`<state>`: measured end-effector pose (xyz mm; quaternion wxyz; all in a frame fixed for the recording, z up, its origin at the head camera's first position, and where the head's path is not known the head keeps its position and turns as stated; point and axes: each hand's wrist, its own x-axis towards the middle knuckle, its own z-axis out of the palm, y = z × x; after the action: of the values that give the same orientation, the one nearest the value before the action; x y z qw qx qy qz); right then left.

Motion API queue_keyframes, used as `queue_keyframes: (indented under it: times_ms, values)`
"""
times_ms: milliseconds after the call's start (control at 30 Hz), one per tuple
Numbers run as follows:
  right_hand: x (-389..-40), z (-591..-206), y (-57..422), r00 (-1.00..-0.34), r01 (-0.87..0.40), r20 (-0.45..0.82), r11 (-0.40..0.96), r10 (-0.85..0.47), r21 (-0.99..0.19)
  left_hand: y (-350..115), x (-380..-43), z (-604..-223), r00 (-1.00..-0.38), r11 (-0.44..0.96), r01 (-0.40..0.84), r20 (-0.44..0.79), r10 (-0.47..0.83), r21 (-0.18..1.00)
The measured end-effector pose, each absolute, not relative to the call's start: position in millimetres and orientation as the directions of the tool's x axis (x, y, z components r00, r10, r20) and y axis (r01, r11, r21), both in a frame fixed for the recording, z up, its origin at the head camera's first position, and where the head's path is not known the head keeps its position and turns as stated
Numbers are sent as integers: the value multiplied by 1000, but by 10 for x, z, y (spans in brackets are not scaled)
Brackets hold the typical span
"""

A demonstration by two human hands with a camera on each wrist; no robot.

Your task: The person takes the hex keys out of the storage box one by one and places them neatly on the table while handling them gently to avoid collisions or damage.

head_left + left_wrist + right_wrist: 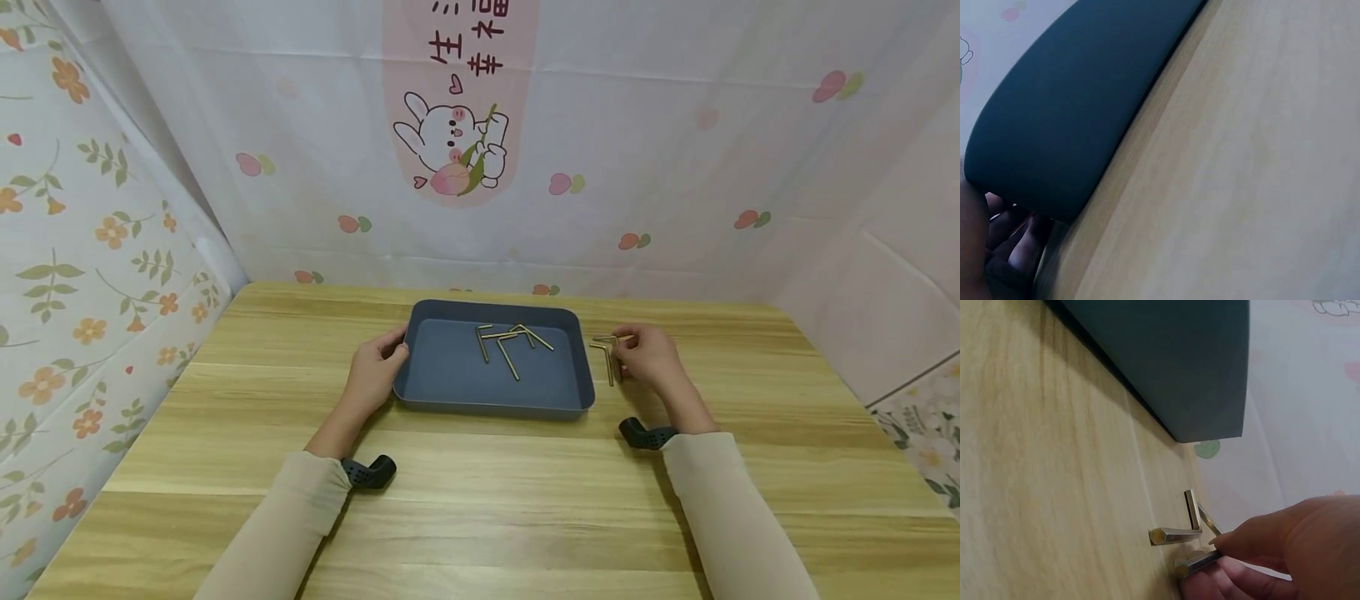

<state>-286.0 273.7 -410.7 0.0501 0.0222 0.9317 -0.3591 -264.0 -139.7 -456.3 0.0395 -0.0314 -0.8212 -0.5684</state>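
A dark blue-grey rectangular tray [491,409] lies on the table with several brass-coloured L-shaped hex keys [507,358] inside, mostly toward its back right half. My left hand [372,371] grips the tray's left end, thumb at the rim and other fingers partly hidden behind the wall. Just right of the tray, my right hand [651,357] pinches a hex key [1197,564] between thumb and fingers, close to the tabletop. Beside those fingers another hex key [608,365] lies on the table. A further brass rod [1208,519] shows behind it, partly covered by the hand.
The wood-grain table [480,508] reaches back to a hanging white cloth [637,150] with a rabbit print. Floral cloth [97,275] hangs along the left side. Each wrist wears a black camera mount [370,472].
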Motion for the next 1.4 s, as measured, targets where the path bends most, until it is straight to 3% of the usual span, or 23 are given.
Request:
queue_keyframes:
  times_ms: [367, 867, 1400]
  values:
    - [-2857, -4133, 2703, -1000, 14, -3, 818, 15, -575, -1404, -2641, -4576, -995, 344, 99, 102, 10, 934]
    - [-2829, -4122, 2666, -997, 72, -53, 821, 51, -567, -1340, -2505, -4324, -997, 332, 76, 69, 34, 940]
    - [-2833, -4106, 2680, -992, 103, -125, 778, 31, -620, -1391, -2620, -4545, -994, 351, 104, 105, 15, 931]
